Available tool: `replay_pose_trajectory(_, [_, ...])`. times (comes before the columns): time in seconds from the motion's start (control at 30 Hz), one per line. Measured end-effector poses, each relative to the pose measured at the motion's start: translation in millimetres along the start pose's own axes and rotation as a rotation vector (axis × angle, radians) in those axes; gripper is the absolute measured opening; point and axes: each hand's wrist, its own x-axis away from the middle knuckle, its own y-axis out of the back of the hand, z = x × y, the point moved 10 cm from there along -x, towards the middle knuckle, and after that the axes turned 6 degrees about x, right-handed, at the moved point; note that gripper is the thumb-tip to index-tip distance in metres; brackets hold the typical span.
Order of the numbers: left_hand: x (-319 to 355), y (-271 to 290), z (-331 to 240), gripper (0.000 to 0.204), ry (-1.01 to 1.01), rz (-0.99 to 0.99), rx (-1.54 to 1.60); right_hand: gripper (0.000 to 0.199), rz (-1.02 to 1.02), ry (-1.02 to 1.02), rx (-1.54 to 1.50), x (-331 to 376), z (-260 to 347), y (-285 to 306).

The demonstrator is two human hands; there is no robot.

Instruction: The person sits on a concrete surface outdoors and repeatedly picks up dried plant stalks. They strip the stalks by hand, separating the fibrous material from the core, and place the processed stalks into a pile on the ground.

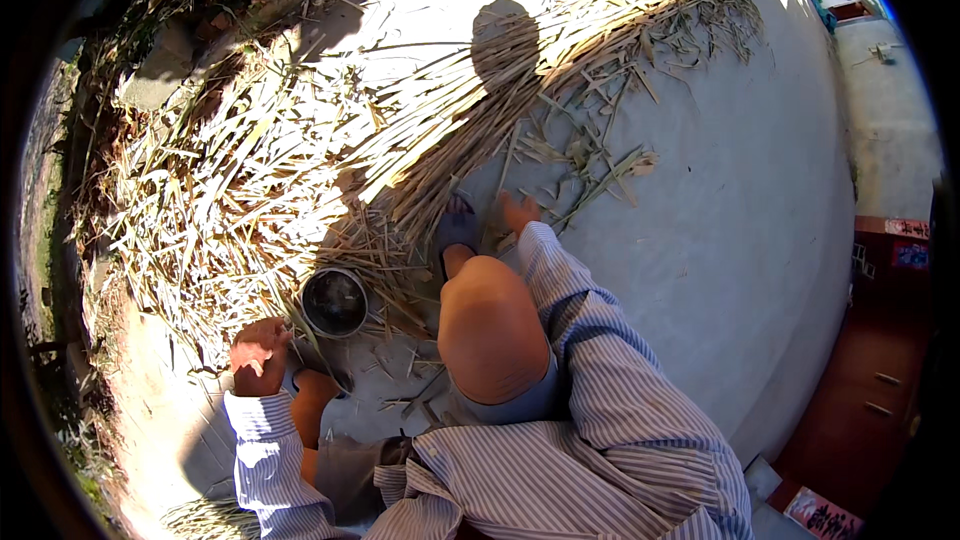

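Note:
My left hand [260,352] is closed at the lower left, beside a round metal pot [335,302] with a dark inside. Its fingers are curled, and whatever they may hold is too small to make out. My right hand [520,212] reaches past my knee, low over the pale ground. Its fingertips look apart, with nothing visible in them. Just beyond it lies a long bundle of dry stalks [460,120], running from near my foot toward the far right. Loose dry leaves [600,180] lie beside the bundle, near my right hand.
Loose straw [210,230] is heaped across the left side. My dark shoe [458,228] stands at the bundle's near end. Rubble and a stone block [155,75] edge the far left. Pale concrete [740,240] spreads right, toward a reddish-brown cabinet-like thing [860,390].

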Motion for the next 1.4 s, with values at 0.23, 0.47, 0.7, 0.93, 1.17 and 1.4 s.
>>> replay_pose_trajectory(0.23, [-28, -34, -29, 0.032, -0.149, 0.144, -0.127, 0.114, 0.141, -0.211, -0.231, -12, 74, -25])
replay_pose_trajectory(0.47, [-34, -30, -50, 0.032, -0.159, 0.138, -0.053, 0.078, 0.297, -0.215, -0.336, 2, 157, -49])
replay_pose_trajectory(0.7, [-34, -31, -45, 0.029, -0.119, 0.177, 0.046, 0.031, 0.414, -0.071, -0.665, -26, 194, -61])
replay_pose_trajectory(0.93, [-33, -34, -39, 0.027, -0.03, 0.215, -0.03, 0.014, 0.344, 0.602, -1.239, 85, 273, 71])
replay_pose_trajectory(1.17, [-29, -24, -42, 0.037, -0.168, 0.044, 0.018, 0.031, 0.172, -0.066, -0.768, 23, 164, 3])
replay_pose_trajectory(1.4, [-24, -20, -42, 0.038, -0.168, 0.075, 0.038, 0.032, 0.093, 0.413, -1.207, 112, 234, 95])
